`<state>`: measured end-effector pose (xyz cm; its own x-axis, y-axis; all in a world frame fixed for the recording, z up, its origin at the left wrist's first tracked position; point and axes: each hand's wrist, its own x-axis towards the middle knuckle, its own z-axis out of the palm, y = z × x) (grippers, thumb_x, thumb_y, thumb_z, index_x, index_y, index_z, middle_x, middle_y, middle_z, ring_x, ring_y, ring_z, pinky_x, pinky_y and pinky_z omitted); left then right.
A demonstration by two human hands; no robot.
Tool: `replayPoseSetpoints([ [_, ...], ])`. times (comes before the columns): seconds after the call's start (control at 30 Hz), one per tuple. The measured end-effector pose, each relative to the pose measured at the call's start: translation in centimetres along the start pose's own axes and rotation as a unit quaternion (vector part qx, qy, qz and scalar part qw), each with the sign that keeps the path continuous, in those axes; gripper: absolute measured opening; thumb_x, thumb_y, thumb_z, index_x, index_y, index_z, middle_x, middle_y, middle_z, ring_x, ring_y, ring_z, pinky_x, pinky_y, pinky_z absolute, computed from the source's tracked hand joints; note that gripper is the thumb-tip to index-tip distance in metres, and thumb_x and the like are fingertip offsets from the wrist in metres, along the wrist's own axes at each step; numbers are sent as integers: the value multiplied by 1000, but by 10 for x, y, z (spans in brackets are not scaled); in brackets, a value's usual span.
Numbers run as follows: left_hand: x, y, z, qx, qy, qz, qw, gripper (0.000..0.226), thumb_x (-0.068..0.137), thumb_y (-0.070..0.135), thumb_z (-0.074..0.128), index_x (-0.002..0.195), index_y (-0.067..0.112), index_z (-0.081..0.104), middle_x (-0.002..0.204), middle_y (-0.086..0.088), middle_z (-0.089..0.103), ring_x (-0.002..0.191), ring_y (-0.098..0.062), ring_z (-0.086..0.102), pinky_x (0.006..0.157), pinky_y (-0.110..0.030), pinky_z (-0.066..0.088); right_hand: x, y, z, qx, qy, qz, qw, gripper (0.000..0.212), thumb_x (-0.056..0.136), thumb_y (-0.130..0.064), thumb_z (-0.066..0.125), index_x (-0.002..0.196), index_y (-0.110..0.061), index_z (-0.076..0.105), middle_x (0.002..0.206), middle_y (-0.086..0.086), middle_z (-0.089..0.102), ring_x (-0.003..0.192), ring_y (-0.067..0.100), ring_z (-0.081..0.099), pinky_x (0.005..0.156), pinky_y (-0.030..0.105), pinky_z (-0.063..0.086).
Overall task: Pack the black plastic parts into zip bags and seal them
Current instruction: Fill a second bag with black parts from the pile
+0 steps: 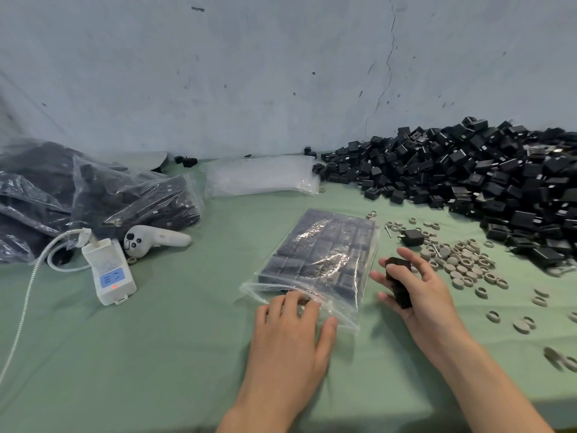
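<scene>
A clear zip bag (324, 254) lies in the middle of the green table, filled with rows of black plastic parts. My left hand (290, 332) rests on the bag's near mouth, its fingers and thumb lying on the plastic. To the right of the bag, my right hand (415, 292) holds black plastic parts (398, 282) between thumb and fingers. A large heap of loose black parts (468, 173) fills the back right.
Filled zip bags (93, 195) are piled at the left. A stack of empty zip bags (262, 176) lies at the back centre. A white power strip (109, 271) with cable and a white controller (153, 240) lie left. Grey rings (462, 264) are scattered right of the bag.
</scene>
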<state>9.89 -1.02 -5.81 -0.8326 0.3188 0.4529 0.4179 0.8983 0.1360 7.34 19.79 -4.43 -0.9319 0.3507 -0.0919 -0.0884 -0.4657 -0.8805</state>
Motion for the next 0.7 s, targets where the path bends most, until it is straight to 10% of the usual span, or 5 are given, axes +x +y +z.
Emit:
replayPoseSetpoints([
  [0.2, 0, -2, -17, -82, 120, 6, 989, 26, 98, 32, 43, 81, 25, 62, 77, 10, 54, 73, -17, 52, 69, -34, 45, -16, -7, 8, -64, -46, -37, 996, 51, 75, -45, 73, 114, -13, 67, 109, 6, 75, 67, 15, 68, 42, 22, 45],
  [0.43, 0, 8, -19, -196, 78, 19, 977, 34, 98, 43, 46, 131, 36, 46, 101, 19, 49, 90, -1, 50, 84, -21, 41, -38, -10, 18, -122, -187, -42, 974, 77, 56, -78, 79, 110, -23, 76, 88, 13, 72, 55, 18, 56, 37, 20, 36],
  [0.7, -2, 11, -17, -288, 64, 36, 955, 34, 89, 45, 56, 122, 41, 45, 116, 22, 44, 100, -1, 54, 77, -20, 47, -55, 4, 26, -153, -298, 9, 942, 72, 66, -73, 77, 100, -12, 65, 85, 25, 72, 53, 22, 60, 37, 22, 41],
])
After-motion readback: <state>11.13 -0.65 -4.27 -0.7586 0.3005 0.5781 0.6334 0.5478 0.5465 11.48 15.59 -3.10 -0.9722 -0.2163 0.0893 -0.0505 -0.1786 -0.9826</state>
